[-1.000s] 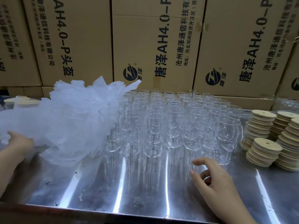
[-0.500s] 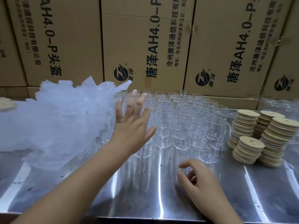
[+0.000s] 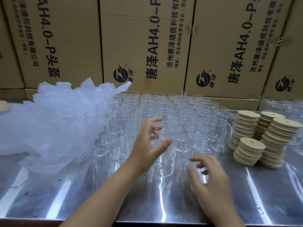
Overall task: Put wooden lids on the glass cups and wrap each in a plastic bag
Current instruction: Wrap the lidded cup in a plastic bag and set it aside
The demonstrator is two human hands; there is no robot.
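Many clear glass cups [image 3: 180, 112] stand in close rows on the shiny metal table [image 3: 164, 203]. One glass cup [image 3: 162, 164] is out in front of the rows, and my left hand [image 3: 146, 149] wraps round its left side, thumb in front and fingers behind. Just to the right of it, low over the table, is my right hand [image 3: 211, 181], blurred, with its fingers spread and nothing in it. Stacks of round wooden lids [image 3: 249, 149] sit at the right. A heap of clear plastic bags [image 3: 54, 128] lies at the left.
A wall of printed cardboard boxes [image 3: 144, 46] stands right behind the table. More glassware [image 3: 282, 105] shows at the far right behind the lid stacks. A lidded item [image 3: 3, 105] peeks in at the left edge. The table's front edge runs along the bottom.
My left hand left the plastic bags, swung right over the cups and came down round the front cup. My right hand stayed near the front row, shifting slightly.
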